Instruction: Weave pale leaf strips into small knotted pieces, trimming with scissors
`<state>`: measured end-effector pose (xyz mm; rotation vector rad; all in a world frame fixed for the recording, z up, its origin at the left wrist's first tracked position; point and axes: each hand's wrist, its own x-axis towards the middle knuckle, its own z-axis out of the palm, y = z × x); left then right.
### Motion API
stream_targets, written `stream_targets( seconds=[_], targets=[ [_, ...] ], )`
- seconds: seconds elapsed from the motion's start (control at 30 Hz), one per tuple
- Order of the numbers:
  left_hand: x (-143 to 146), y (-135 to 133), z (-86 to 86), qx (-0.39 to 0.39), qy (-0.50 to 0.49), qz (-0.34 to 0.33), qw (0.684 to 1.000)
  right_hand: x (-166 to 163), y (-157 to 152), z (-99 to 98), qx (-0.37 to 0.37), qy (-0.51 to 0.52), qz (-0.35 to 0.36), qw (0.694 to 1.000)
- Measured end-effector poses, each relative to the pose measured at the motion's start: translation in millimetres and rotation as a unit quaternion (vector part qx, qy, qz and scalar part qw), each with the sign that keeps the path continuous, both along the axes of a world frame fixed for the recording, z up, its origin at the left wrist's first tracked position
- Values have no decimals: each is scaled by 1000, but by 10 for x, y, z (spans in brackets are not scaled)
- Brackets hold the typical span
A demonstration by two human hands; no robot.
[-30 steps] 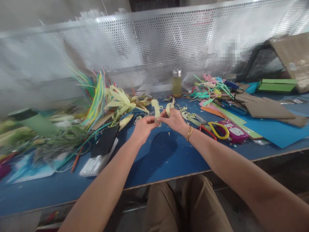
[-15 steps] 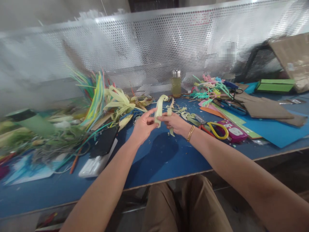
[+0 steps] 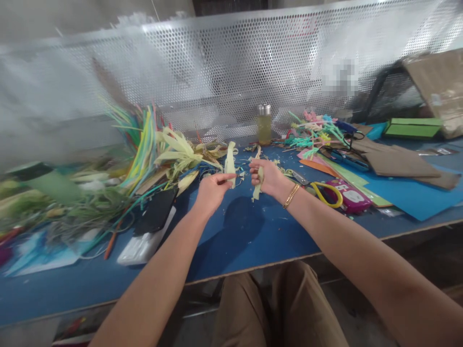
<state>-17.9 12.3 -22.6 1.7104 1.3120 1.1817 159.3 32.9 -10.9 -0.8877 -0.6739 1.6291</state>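
Pinched in my left hand is a pale green corn husk strip, upright with its top end free. My right hand, a gold bracelet at its wrist, is curled round a second corn husk strip, whose lower end hangs below the fingers. A gap separates the two hands, both just above the blue table. Beyond them lie husk scraps. Close to my right wrist are yellow-handled scissors and a purple box.
At left stand a bunch of husks, colored pipe cleaners and a black phone. A bottle is by the perforated metal panel. Rightward are fuzzy flower stems, colored paper and cardboard.
My hands have moved apart; the right has let go of the left hand's husk and turned, fingers curling. The left-hand husk has shifted slightly left and its curled tip looks straighter.
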Motion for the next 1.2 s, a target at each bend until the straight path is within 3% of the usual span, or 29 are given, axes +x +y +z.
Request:
stream_targets(
  seconds=[0.07,0.23,0.4,0.63,0.9,0.97,1.07,1.2],
  targets=[
    [15,-16,10,25,43,8,999,39,-1,57,-2,51,-35,998],
    [176,-125,7,57,129,-48,989,25,-35,105,10,111,-128,985],
    [280,-183,-27,119,173,-73,975,-72,-100,93,53,88,-114,988],
    [221,-123,-25,98,151,-55,982,-95,-151,120,61,115,-133,982],
    [241,-134,-9,146,201,-51,967,-120,-153,78,103,149,-107,978],
    [233,-114,-8,111,164,-31,980,-132,-154,60,139,111,-85,980],
    [202,-56,-33,46,59,-19,997,-157,-161,3,200,-36,-43,978],
    [141,5,-72,11,-27,-34,999,-171,-136,-112,268,-241,-34,932]
  ],
)
